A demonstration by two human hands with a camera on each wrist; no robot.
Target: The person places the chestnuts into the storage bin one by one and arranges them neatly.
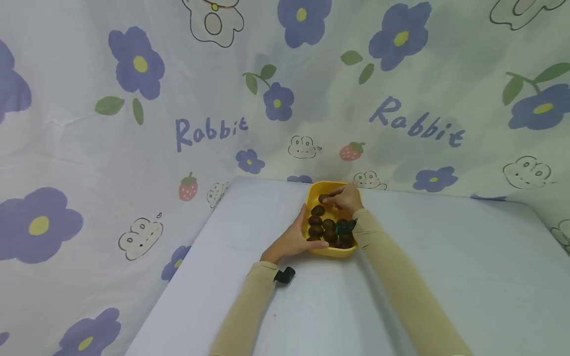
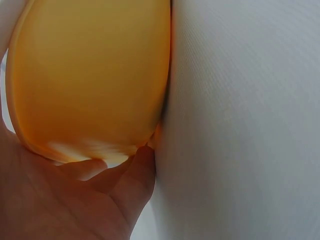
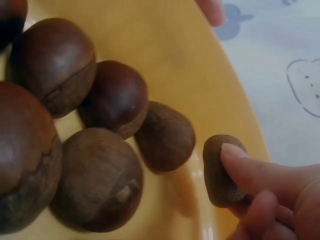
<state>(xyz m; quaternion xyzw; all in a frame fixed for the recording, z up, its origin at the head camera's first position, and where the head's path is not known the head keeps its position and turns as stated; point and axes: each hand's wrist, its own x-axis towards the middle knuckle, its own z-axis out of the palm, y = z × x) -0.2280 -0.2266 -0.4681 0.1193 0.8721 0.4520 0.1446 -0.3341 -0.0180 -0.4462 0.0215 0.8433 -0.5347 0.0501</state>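
Note:
A yellow plastic tray [image 1: 331,252] with rounded corners stands on the white table, several brown chestnuts [image 1: 330,236] lying in it. My left hand [image 1: 296,241] holds the tray at its near left corner, the thumb along the near rim. Fingers of that hand press against the tray's outer wall [image 2: 95,75] in the left wrist view. Over the far end of the tray, my right hand [image 1: 349,199] pinches one chestnut [image 3: 220,172] between thumb and fingers. In the right wrist view, a smaller chestnut [image 3: 166,137] lies close beside the pinched one.
White cloth covers the table [image 1: 445,267]. Behind and to the left hangs a curtain [image 1: 320,113] printed with flowers and rabbits, close to the tray's far edge. A black wrist device [image 1: 285,275] is on the left sleeve, a dark one [image 1: 346,227] on the right.

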